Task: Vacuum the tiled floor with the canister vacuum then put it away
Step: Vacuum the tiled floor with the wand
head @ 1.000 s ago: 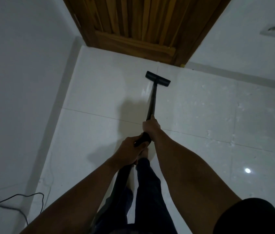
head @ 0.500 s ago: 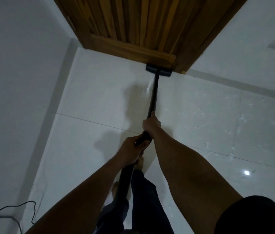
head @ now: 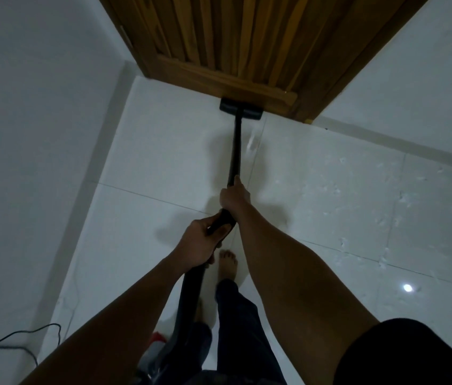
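Both of my hands are wrapped around the vacuum, which looks matte black from end to end in this dim light. Nearest me, a thin black cable point(head: 11, 340) loops over the floor by the left wall. The vacuum's thick hose point(head: 188, 295) drops down alongside my dark trouser legs, near my bare foot point(head: 227, 263) on the glossy white tiled floor point(head: 330, 204). My left hand point(head: 200, 243) grips the bent handle end where the hose joins the tube, with the fingers curled firmly round it. Just ahead of it, almost touching, my right hand point(head: 233, 197) is clenched around the slim, straight wand point(head: 235, 151). The wand slants away from me down to the flat, wide floor nozzle point(head: 241, 110). The nozzle sits on the tile with its far edge right up against the bottom rail of the slatted wooden door point(head: 233, 45).
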